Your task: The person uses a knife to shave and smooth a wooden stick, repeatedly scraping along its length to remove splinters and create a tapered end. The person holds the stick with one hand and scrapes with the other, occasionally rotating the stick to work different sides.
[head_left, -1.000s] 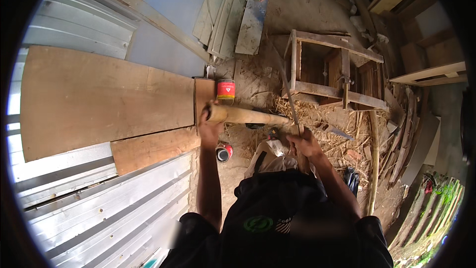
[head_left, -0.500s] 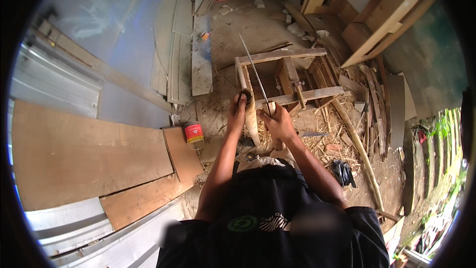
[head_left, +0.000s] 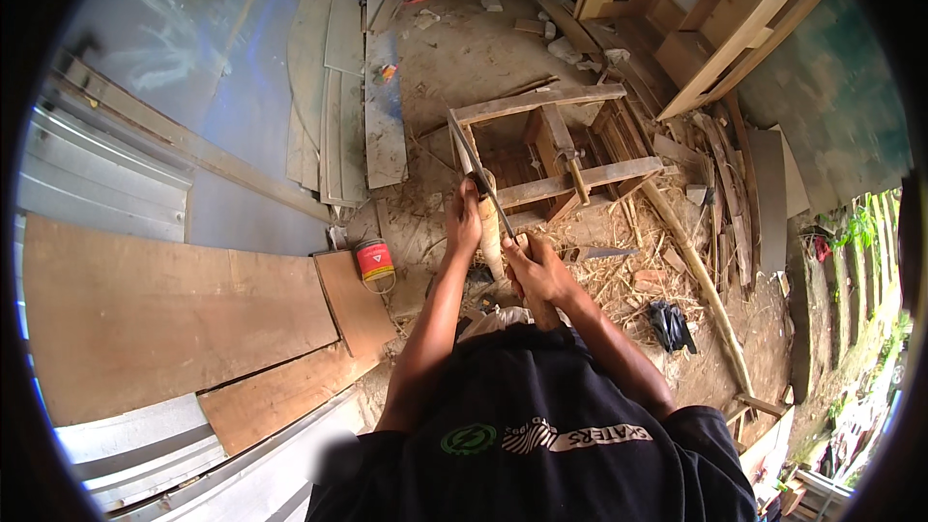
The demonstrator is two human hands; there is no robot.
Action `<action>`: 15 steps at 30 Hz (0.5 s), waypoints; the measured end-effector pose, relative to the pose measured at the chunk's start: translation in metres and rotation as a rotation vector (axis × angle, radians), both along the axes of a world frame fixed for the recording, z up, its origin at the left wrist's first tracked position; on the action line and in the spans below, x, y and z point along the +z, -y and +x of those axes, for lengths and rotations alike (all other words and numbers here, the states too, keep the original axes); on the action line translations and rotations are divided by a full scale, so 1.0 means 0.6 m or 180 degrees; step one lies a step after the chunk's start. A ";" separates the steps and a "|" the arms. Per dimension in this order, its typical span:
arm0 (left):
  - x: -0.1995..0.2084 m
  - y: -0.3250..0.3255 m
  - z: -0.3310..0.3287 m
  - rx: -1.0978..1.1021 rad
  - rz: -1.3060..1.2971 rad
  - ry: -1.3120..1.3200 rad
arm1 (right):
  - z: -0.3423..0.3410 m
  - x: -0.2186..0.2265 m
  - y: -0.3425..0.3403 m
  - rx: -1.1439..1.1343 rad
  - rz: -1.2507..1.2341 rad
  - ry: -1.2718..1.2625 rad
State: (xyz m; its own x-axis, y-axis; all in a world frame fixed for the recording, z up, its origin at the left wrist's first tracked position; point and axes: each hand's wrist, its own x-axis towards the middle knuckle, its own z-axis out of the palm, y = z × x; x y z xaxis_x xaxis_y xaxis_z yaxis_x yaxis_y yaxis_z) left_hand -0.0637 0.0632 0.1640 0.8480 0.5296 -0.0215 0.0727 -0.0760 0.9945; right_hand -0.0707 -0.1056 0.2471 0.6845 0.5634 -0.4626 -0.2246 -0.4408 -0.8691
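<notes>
My left hand (head_left: pixel 464 219) is closed round a pale tapered bamboo piece (head_left: pixel 490 240), held upright with its hollow end up. My right hand (head_left: pixel 541 275) grips the wooden handle of what looks like a machete (head_left: pixel 475 162), its long narrow blade slanting up to the left. That blade passes across the upper end of the bamboo, close to my left fingers; whether it touches cannot be made out. Part of the handle is hidden under my right fingers.
Ahead stands a low wooden frame (head_left: pixel 607 174). Straw-like shavings (head_left: pixel 619 280) and a flat blade (head_left: pixel 604 253) lie on the right. A red tin (head_left: pixel 374 259) sits left, beside brown boards (head_left: pixel 174 300). A long pole (head_left: pixel 701 275) and black plastic bag (head_left: pixel 670 326) are at right.
My right hand has drawn down toward me, and the blade has swung left and lower, across the bamboo's top. The left hand keeps its hold on the bamboo.
</notes>
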 end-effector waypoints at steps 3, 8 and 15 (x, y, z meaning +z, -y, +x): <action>-0.004 0.005 -0.004 0.0456 0.0335 0.0391 | -0.001 0.002 0.001 -0.0039 0.0040 -0.0056; 0.006 0.007 -0.015 0.0167 0.0215 0.0337 | -0.001 0.007 0.008 0.0129 -0.0114 0.0076; -0.001 0.014 -0.016 0.0214 -0.0060 0.0320 | 0.002 -0.027 0.007 0.0012 -0.0138 0.0609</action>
